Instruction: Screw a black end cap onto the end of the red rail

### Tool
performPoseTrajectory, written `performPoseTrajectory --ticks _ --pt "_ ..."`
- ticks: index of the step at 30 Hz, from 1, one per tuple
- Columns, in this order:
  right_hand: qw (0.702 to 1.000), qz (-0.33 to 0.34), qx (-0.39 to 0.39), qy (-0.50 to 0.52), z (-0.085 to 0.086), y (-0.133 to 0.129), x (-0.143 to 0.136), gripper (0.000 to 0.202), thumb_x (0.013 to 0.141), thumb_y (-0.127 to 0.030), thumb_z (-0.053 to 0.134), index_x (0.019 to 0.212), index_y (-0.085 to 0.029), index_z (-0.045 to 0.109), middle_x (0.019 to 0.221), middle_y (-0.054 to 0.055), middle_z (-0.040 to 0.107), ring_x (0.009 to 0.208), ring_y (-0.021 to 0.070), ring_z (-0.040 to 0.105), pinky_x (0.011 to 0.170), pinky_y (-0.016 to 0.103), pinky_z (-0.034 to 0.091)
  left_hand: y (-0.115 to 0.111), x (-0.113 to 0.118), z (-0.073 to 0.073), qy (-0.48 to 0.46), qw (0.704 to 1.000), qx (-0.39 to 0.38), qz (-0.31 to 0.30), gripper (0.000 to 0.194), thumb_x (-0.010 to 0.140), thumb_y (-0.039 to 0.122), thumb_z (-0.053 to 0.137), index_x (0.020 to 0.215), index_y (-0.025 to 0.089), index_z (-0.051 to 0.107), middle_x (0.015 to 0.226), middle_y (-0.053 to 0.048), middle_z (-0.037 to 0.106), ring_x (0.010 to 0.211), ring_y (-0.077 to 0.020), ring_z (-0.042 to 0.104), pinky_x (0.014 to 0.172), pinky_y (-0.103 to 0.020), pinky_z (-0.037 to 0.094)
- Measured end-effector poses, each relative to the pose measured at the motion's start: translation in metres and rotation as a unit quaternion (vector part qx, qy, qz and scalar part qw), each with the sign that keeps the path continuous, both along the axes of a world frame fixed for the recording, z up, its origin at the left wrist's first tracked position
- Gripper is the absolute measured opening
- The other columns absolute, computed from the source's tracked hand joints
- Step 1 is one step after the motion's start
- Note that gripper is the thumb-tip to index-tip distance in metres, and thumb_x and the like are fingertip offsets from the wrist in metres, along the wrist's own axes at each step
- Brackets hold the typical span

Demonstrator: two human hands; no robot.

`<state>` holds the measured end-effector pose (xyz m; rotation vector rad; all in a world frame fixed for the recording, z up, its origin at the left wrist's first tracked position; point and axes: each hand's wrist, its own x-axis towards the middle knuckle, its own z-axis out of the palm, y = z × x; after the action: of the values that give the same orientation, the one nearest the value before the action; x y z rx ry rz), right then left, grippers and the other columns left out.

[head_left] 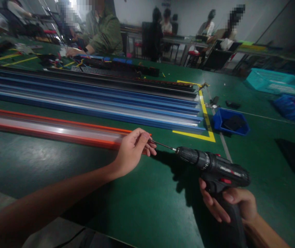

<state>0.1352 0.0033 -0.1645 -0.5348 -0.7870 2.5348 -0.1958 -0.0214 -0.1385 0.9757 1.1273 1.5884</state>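
Observation:
My right hand (230,203) is wrapped round the handle of a black cordless drill (209,165) with red accents. A long thin driver bit (163,144) sticks out of its chuck and points left. The bit's tip meets the fingers of my left hand (134,148), whose thumb and index finger are pinched together there; what they hold is too small to make out. That hand is at the right end of a long orange-red strip with a pale, shiny middle (59,131), partly covering its end.
Beyond lie several long blue strips (111,103) beside yellow corner tape (209,131). A small blue bin (230,121) holds dark pieces. Farther right are a teal basket (276,81), another blue bin (294,106) and a dark flat object (294,156). People sit across the green table (147,199).

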Motion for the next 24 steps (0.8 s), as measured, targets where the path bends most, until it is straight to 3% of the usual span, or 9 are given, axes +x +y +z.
performPoseTrajectory --ticks 16,24 --pt "1.0 0.002 0.007 0.006 -0.002 -0.0012 0.0011 0.044 0.079 -0.026 0.07 0.118 -0.008 0.08 0.085 0.012 0.08 0.04 0.0076 0.052 0.052 0.023 0.055 -0.0035 0.0004 -0.0007 0.021 1.0 0.019 0.001 0.049 0.095 0.064 0.073 0.091 0.016 0.063 0.074 -0.003 0.077 0.058 -0.0142 0.076 0.049 -0.02 0.053" --pt "1.0 0.004 0.004 -0.006 -0.0033 -0.0001 0.0019 0.044 0.078 -0.028 0.071 0.116 -0.009 0.08 0.084 0.012 0.079 0.039 0.0078 0.052 0.05 0.023 0.054 -0.0075 -0.0029 -0.0059 0.022 0.998 0.045 -0.022 0.029 0.098 0.044 0.074 0.095 0.016 0.066 0.08 -0.005 0.079 0.064 -0.0158 0.077 0.055 -0.023 0.056"
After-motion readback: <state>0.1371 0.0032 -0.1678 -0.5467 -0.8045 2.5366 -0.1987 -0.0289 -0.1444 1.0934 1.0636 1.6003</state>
